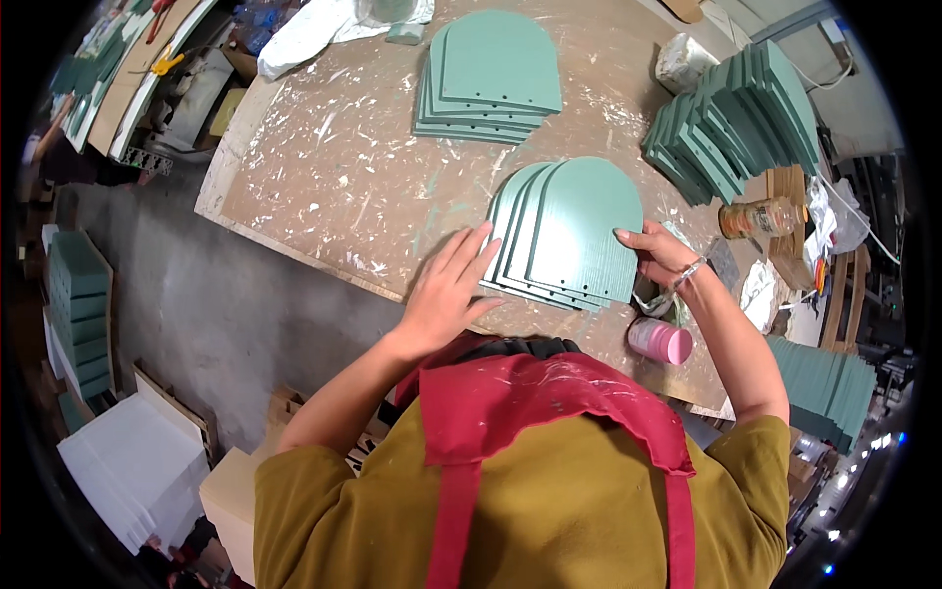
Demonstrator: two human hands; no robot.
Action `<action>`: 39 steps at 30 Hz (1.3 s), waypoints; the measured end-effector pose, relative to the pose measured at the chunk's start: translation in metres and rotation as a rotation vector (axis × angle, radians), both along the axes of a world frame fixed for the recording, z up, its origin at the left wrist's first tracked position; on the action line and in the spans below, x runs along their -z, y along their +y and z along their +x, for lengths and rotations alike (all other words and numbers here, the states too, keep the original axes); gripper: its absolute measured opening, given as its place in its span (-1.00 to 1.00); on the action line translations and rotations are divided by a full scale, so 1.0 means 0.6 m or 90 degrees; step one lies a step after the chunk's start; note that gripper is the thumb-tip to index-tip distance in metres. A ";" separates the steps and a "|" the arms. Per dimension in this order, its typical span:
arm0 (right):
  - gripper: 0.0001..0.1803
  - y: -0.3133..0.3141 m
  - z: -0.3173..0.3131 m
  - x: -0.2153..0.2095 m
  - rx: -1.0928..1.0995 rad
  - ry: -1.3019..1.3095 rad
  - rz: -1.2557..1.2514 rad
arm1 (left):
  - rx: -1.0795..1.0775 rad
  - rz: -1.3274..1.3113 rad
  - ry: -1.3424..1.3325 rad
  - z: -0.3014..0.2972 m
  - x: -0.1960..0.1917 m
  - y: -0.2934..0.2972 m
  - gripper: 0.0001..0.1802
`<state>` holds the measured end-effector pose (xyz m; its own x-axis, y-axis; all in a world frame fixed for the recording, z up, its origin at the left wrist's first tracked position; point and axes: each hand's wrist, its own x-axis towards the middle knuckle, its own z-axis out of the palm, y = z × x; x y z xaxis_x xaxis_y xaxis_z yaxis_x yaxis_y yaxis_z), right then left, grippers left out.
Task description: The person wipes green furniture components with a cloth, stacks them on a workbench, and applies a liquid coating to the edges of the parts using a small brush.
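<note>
A fanned stack of green round-topped panels lies before me on the paint-specked table. Small holes run along the straight near edges. My right hand grips the top panel's right edge, thumb on its face and the other fingers partly hidden under it. Flat by the stack's left edge is my left hand, its fingers stretched out and the fingertips at the panels' side. Farther back sits a second stack of the same green panels.
At the right, more green panels lean in a row, near a glass jar. A pink bottle lies by the near edge. White cloth covers the far left corner. Another person's arm shows at far left.
</note>
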<state>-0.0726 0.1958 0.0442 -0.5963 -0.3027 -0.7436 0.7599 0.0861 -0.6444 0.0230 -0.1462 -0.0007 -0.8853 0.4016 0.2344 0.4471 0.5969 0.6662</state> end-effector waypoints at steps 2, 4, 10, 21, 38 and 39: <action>-0.52 -0.003 -0.001 0.001 -0.001 0.004 0.001 | 0.032 -0.036 -0.020 -0.003 0.005 0.000 -0.19; -0.53 -0.005 -0.002 0.001 -0.003 0.009 0.000 | 0.055 -0.080 -0.030 -0.006 0.010 0.000 -0.26; -0.44 -0.015 0.013 -0.040 -0.067 0.068 0.099 | 0.052 0.039 -0.061 -0.015 0.008 -0.003 -0.30; -0.73 0.399 0.168 -0.124 0.016 0.289 0.401 | -0.058 0.121 0.056 -0.055 -0.105 0.064 -0.68; -0.82 0.683 0.000 0.104 -0.210 0.607 1.032 | 0.139 -0.097 0.095 0.010 -0.205 0.303 -0.75; -0.82 0.697 -0.009 0.117 -0.237 0.622 1.025 | 0.125 -0.117 0.084 0.012 -0.205 0.304 -0.75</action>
<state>-0.0782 0.6138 -0.0263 -0.9950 0.0360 0.0929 0.0426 0.9966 0.0703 0.0299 0.0361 0.1225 -0.7530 0.6087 0.2500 0.6419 0.5956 0.4829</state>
